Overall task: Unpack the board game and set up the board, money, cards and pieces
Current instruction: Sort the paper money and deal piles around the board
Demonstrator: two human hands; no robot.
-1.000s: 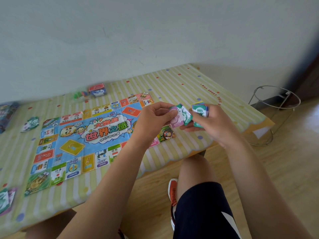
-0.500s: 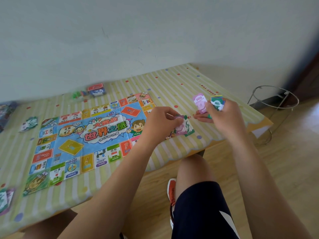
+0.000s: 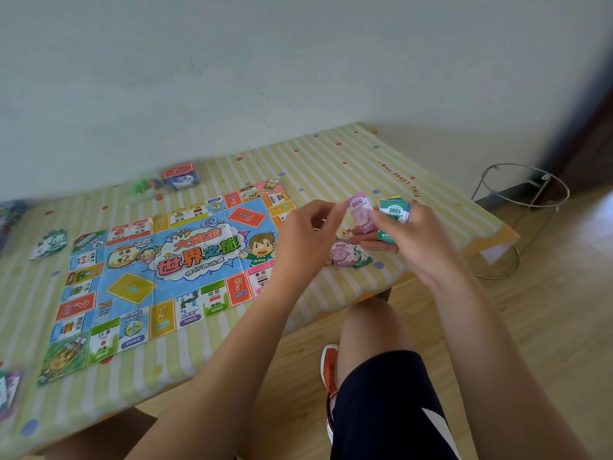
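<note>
Dealing play money into piles beside the board

The stack of play money (image 3: 393, 215), green 1000 note uppermost, sits in the right grip (image 3: 414, 242), fingers curled round it, above the worktop's (image 3: 331, 157) near right part; a pink note (image 3: 360, 212) juts from it toward the left grip (image 3: 308, 237), whose curled fingertips reach its edge, though whether they pinch it I cannot tell; below lies a small pile of notes (image 3: 348, 255), beside the unfolded board (image 3: 185, 257); a red-and-blue pack (image 3: 180, 175), likely cards, waits beyond. The step looks like sorting money; the next move calls for drawing the pink note free alone, then laying it on its pile.
</note>
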